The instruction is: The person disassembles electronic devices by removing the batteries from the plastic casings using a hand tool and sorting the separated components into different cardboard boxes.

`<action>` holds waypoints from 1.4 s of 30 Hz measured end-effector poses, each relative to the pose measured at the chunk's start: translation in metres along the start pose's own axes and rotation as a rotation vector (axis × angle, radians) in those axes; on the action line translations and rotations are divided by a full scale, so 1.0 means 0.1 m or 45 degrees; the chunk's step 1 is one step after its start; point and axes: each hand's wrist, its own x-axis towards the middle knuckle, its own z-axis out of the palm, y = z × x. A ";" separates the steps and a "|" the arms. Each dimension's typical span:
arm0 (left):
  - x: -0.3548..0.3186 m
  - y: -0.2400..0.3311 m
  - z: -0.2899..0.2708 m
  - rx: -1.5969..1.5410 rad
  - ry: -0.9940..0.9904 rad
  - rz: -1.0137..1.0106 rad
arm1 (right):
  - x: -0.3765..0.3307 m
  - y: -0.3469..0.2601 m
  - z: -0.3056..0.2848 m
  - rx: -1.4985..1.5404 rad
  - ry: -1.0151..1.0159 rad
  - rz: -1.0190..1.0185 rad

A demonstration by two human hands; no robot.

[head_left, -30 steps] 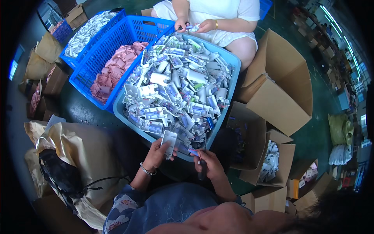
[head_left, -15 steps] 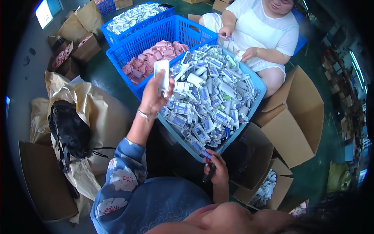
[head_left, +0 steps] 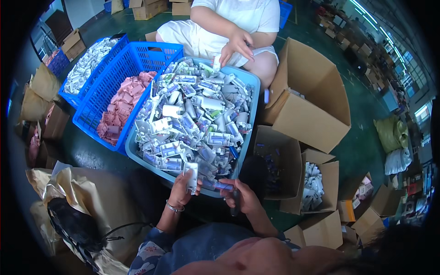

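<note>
My left hand (head_left: 181, 189) holds a small white carded pack (head_left: 190, 176) upright at the near rim of a light blue basket (head_left: 253, 94). The basket is heaped with several similar white and blue packs (head_left: 192, 119). My right hand (head_left: 243, 195) is just to the right, gripping a dark narrow tool (head_left: 235, 201) and touching a small purple item (head_left: 223, 186) at the basket's edge. Across the basket sits another person in white, with one hand (head_left: 236, 43) over its far rim.
A blue crate (head_left: 98, 98) with pink packs (head_left: 121, 105) stands left of the basket, another crate (head_left: 87, 68) with white packs beyond it. Open cardboard boxes (head_left: 302, 114) stand at right, one (head_left: 316, 188) holding white packs. Brown paper bags (head_left: 87, 201) and a black fan (head_left: 73, 224) lie at lower left.
My left hand, raised high over the basket half a second ago, has come back down to the near rim with the white pack. The view has shifted back toward the right.
</note>
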 end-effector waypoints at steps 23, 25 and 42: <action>-0.19 -0.03 0.02 0.305 -0.036 0.020 | -0.11 -0.71 -0.36 -0.403 0.491 -0.825; -0.21 0.01 0.03 0.146 -0.037 -0.081 | -0.18 -0.73 -0.44 -0.376 0.661 -0.822; 0.05 -0.09 0.50 0.046 -0.264 -0.349 | -0.08 -0.33 0.06 -1.166 0.435 -0.504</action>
